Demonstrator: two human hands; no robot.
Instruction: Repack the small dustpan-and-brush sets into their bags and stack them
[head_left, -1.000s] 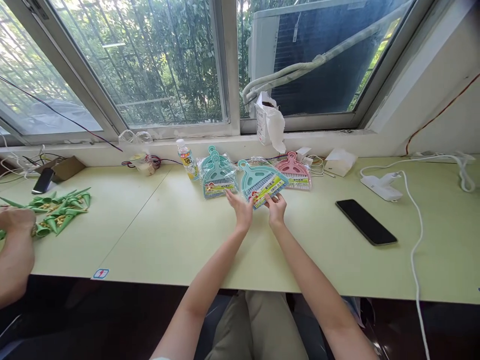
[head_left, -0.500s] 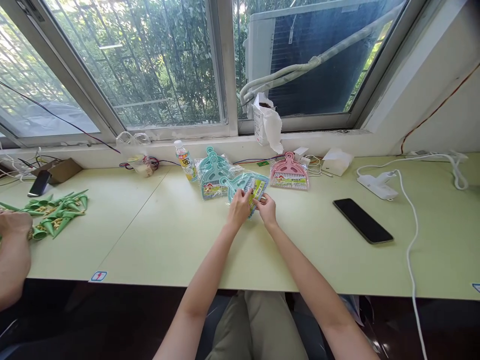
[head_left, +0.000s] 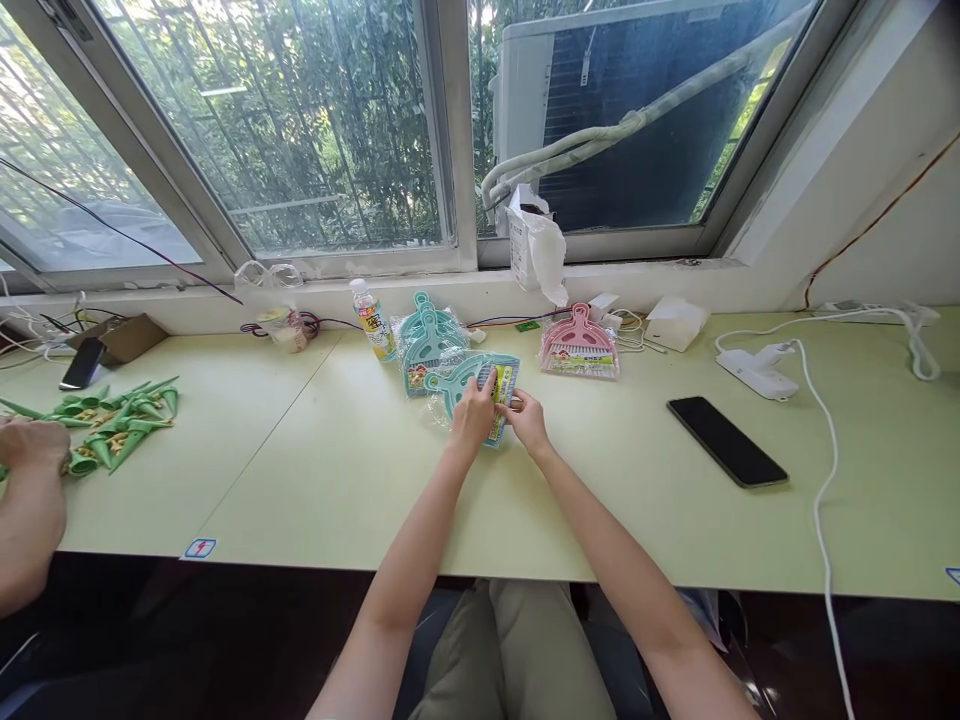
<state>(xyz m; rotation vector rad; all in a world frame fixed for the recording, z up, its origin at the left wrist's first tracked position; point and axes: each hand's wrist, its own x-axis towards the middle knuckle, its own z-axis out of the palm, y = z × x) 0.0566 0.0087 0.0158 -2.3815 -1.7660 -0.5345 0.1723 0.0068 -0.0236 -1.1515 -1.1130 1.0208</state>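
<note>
Both my hands hold a teal mini dustpan-and-brush set in a clear plastic pack, turned with its handle to the left, just above the pale green table. My left hand grips the pack's middle from the left. My right hand pinches its right edge by the yellow label. Behind it lies a small stack of like teal packs. A pink pack lies to the right.
A drink bottle stands left of the teal stack. A black phone, a white power strip and its cable lie to the right. Green paper cones and another person's hand are at far left.
The teal pack has been lifted off the table and rotated, its handle swinging from pointing away to pointing left. Both hands drew it slightly left and closer to me.
</note>
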